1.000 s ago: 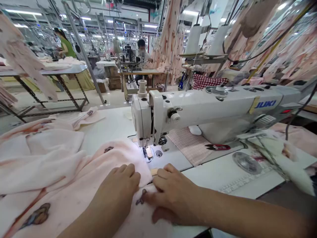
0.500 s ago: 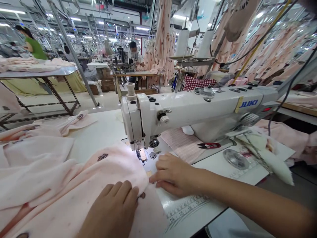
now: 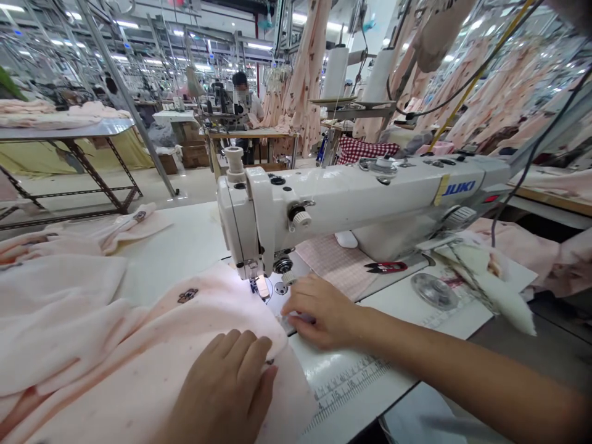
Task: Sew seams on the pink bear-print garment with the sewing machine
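Pale pink printed fabric [image 3: 185,345] covers the left of the sewing table and runs up to the presser foot [image 3: 255,286] of a white sewing machine [image 3: 342,200]. My left hand [image 3: 226,382] lies on this fabric, palm down, its fingers stretched forward and slightly bent. Beside the fabric's right edge, just in front of the needle area, is my right hand [image 3: 324,311]. Its thumb and fingers are drawn together in a pinch; whatever lies between the fingertips is too small to make out. The machine's lamp lights the fabric under the needle.
Red-handled thread snips [image 3: 387,267] lie on the machine bed beside a checked pink cloth [image 3: 335,265]. A clear round dish [image 3: 433,291] stands to the right. A printed ruler [image 3: 346,388] runs along the front edge. Thread cones [image 3: 337,71] stand behind; another person sits at a machine further back.
My left hand has shifted slightly right over the fabric, its thumb now showing. My right hand stays near the needle plate, fingers drawn closer together. The whole view has shifted a little.
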Demonstrator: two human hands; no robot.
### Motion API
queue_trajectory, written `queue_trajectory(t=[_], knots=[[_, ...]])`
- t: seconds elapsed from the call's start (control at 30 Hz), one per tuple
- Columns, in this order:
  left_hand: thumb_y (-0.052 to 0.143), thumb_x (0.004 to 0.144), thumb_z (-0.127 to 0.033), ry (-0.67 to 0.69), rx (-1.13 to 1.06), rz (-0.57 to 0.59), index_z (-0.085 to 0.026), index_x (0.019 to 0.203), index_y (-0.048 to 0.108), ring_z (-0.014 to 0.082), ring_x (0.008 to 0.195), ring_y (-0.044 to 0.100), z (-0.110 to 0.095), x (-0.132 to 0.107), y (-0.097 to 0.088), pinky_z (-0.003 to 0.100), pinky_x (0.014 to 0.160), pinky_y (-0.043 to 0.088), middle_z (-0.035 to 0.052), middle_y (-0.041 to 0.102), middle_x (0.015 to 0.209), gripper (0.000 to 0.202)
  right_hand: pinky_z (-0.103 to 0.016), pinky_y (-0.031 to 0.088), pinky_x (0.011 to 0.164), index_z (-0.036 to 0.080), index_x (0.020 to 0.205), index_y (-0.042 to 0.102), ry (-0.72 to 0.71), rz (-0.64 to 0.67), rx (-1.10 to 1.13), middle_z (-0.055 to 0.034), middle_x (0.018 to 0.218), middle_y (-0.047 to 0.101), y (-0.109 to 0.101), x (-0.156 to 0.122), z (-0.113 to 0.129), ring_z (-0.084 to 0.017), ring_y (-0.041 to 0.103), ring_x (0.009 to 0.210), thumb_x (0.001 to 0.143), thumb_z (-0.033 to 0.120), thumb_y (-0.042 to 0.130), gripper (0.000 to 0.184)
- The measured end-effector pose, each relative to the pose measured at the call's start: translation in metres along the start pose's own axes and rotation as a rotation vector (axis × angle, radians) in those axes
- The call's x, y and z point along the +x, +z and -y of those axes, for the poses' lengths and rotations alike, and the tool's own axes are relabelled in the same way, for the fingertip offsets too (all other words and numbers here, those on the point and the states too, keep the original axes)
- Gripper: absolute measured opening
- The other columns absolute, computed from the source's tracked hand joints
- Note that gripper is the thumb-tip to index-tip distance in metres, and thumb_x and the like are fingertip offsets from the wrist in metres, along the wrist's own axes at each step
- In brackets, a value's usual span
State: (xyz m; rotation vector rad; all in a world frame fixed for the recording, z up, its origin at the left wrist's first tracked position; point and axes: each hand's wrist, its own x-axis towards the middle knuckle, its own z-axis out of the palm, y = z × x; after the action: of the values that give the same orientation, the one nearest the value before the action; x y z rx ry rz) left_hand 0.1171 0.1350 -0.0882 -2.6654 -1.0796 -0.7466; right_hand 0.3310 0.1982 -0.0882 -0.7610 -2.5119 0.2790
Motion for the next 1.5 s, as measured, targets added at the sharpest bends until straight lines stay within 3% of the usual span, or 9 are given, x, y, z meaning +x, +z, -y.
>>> queue_trajectory(t=[0.1, 0.23, 0.33, 0.47, 0.6, 0.77, 1.0, 1.2, 1.5], knots=[[0.05, 0.08, -0.014, -0.009, 0.113, 0.026, -0.021, 0.075, 0.052, 0.0214, 0.061, 0.044, 0.001, -0.001, -0.004, 0.035, 0.058, 0.028, 0.0016, 0.05, 0.066, 0.008, -0.033, 0.029, 0.067, 0.019, 0.098, 0.06, -0.153, 0.021, -0.048, -0.0021, 0.076, 0.058, -0.003, 0.001, 0.009, -0.017, 0.049, 0.072, 0.083, 0.028, 0.052, 0.02], [0.05, 0.078, -0.009, 0.098, 0.195, -0.039, -0.021, 0.067, 0.051, 0.0204, 0.056, 0.038, 0.0, -0.006, 0.001, 0.036, 0.056, 0.023, 0.0009, 0.046, 0.06, 0.016, -0.033, 0.027, 0.066, 0.019, 0.089, 0.062, -0.301, -0.01, -0.232, 0.0, 0.07, 0.056, 0.001, 0.001, 0.011, -0.016, 0.043, 0.066, 0.083, 0.021, 0.051, 0.013], [0.051, 0.079, -0.01, 0.207, 0.165, -0.024, -0.018, 0.078, 0.058, 0.0196, 0.057, 0.04, -0.001, -0.008, 0.007, 0.035, 0.054, 0.027, 0.0009, 0.05, 0.062, 0.01, -0.033, 0.027, 0.068, 0.02, 0.084, 0.063, -0.366, 0.022, -0.208, 0.0008, 0.068, 0.054, 0.0, -0.002, 0.005, -0.016, 0.041, 0.067, 0.08, 0.019, 0.051, 0.013], [0.058, 0.079, -0.019, 0.178, 0.031, 0.128, -0.014, 0.11, 0.057, 0.0197, 0.066, 0.05, 0.0, -0.004, 0.003, 0.035, 0.057, 0.041, 0.0018, 0.059, 0.076, 0.032, -0.033, 0.029, 0.072, 0.022, 0.101, 0.062, -0.146, 0.18, -0.138, -0.0022, 0.082, 0.059, -0.005, -0.002, -0.003, -0.017, 0.047, 0.079, 0.088, 0.025, 0.051, 0.018], [0.061, 0.079, -0.025, 0.127, -0.059, 0.184, -0.022, 0.111, 0.059, 0.0226, 0.086, 0.056, 0.008, -0.003, -0.009, 0.037, 0.07, 0.051, 0.0059, 0.062, 0.1, 0.032, -0.031, 0.033, 0.076, 0.02, 0.085, 0.062, 0.025, 0.282, -0.128, -0.0014, 0.083, 0.06, -0.004, 0.008, -0.005, -0.017, 0.052, 0.084, 0.09, 0.025, 0.054, 0.011], [0.052, 0.086, -0.03, 0.061, -0.033, 0.287, -0.029, 0.126, 0.05, 0.027, 0.11, 0.051, 0.032, -0.007, -0.011, 0.049, 0.094, 0.045, 0.0076, 0.052, 0.125, 0.04, -0.036, 0.035, 0.085, 0.017, 0.086, 0.06, 0.178, 0.246, -0.197, -0.0049, 0.088, 0.063, 0.003, 0.031, -0.012, -0.02, 0.056, 0.087, 0.09, 0.02, 0.05, 0.011], [0.043, 0.092, -0.034, 0.018, -0.157, 0.418, -0.029, 0.129, 0.045, 0.0246, 0.119, 0.042, 0.07, 0.014, -0.01, 0.046, 0.101, 0.038, 0.0065, 0.043, 0.134, 0.037, -0.037, 0.037, 0.085, 0.016, 0.085, 0.059, 0.308, 0.204, -0.31, -0.0101, 0.096, 0.064, 0.011, 0.057, -0.025, -0.026, 0.055, 0.097, 0.082, 0.01, 0.052, 0.011], [0.045, 0.092, -0.033, 0.105, -0.091, 0.351, -0.028, 0.13, 0.045, 0.0247, 0.114, 0.044, 0.076, 0.013, -0.006, 0.045, 0.096, 0.039, 0.0062, 0.044, 0.133, 0.039, -0.036, 0.038, 0.082, 0.016, 0.077, 0.057, 0.343, 0.197, -0.324, -0.0098, 0.091, 0.064, 0.011, 0.056, -0.026, -0.026, 0.056, 0.094, 0.079, 0.006, 0.05, 0.012], [0.047, 0.092, -0.024, 0.232, 0.033, 0.156, -0.017, 0.121, 0.054, 0.0206, 0.104, 0.054, 0.077, 0.016, 0.01, 0.037, 0.089, 0.046, 0.007, 0.062, 0.114, 0.031, -0.036, 0.037, 0.085, 0.017, 0.084, 0.061, 0.423, 0.158, -0.223, -0.0096, 0.095, 0.065, 0.014, 0.053, -0.036, -0.025, 0.057, 0.093, 0.089, 0.024, 0.055, 0.01]])
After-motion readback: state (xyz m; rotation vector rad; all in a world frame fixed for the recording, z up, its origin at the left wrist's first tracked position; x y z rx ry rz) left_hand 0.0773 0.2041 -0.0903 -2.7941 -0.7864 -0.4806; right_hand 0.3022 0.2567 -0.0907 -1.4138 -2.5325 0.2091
